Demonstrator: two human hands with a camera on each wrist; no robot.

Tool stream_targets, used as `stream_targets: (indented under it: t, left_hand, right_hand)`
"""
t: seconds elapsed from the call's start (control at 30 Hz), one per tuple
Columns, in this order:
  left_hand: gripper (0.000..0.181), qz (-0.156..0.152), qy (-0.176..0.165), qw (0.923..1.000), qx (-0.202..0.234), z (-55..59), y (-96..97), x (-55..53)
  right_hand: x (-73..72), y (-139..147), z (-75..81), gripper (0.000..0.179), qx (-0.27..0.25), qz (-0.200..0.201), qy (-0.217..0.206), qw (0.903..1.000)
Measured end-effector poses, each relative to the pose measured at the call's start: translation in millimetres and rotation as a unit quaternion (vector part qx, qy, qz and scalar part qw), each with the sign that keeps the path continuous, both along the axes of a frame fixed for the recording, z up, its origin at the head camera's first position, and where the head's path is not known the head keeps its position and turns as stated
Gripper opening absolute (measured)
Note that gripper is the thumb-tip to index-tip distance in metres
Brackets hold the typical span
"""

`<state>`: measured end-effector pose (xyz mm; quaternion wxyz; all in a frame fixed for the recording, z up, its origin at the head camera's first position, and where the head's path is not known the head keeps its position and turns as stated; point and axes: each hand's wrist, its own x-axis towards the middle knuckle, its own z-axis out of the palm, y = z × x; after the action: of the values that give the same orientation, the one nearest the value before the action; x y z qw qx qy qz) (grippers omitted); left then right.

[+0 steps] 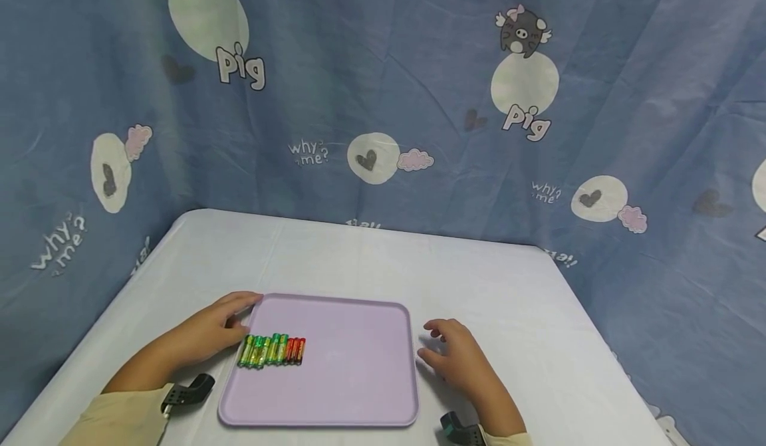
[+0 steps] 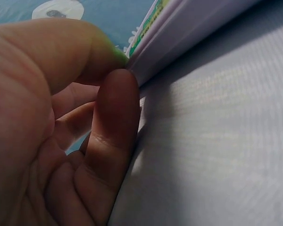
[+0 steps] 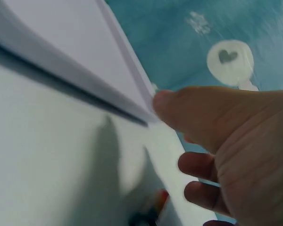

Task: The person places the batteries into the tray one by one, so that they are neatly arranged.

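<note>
A lilac tray lies flat on the white table. Near its left edge, a side-by-side row of several green-and-gold batteries runs into a few smaller red batteries with dark ends. My left hand is at the tray's left side, its fingers reaching to the far left corner and the thumb beside the green batteries. The left wrist view has the thumb right at the tray's rim. Beyond the tray's right edge, my right hand hovers with loosely bent fingers and nothing in them.
The white table extends behind and to both sides of the tray. A blue curtain with pig prints hangs along its back and sides. Black straps with devices sit on both wrists.
</note>
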<state>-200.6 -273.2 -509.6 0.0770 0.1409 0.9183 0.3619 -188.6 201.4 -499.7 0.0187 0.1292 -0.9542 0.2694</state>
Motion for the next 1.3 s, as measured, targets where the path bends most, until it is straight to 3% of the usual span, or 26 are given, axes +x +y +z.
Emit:
stream_targets:
  t: [0.27,0.43,0.67,0.9,1.1,1.3]
  left_hand:
    - [0.063,0.001,-0.003,1.0,0.0,0.6,0.2,1.3]
    - [0.063,0.001,-0.002,1.0,0.003,0.6,1.8,1.2]
    - [0.064,0.005,-0.009,0.9999,0.001,-0.6,1.3,1.7]
    - [0.064,0.003,-0.009,0.9999,0.009,-1.0,1.9,2.3]
    - [0.064,0.0,-0.007,0.9999,0.01,0.4,3.1,3.6]
    - [0.064,-0.003,-0.003,1.0,0.005,2.3,2.9,2.5]
  right_hand:
    - [4.2,23.1,-0.9,0.051,-0.006,-0.002,-0.026,0.9996]
    - [10.2,35.2,-1.3,0.065,-0.006,0.007,-0.062,0.998]
    - [14.8,45.9,2.6,0.084,-0.003,0.06,-0.124,0.9905]
    - [16.7,52.1,3.6,0.065,-0.028,0.091,-0.159,0.9826]
    - [16.8,54.4,0.2,0.046,-0.025,0.077,-0.147,0.9859]
    - [15.1,55.0,-0.8,0.043,-0.018,0.066,-0.135,0.9886]
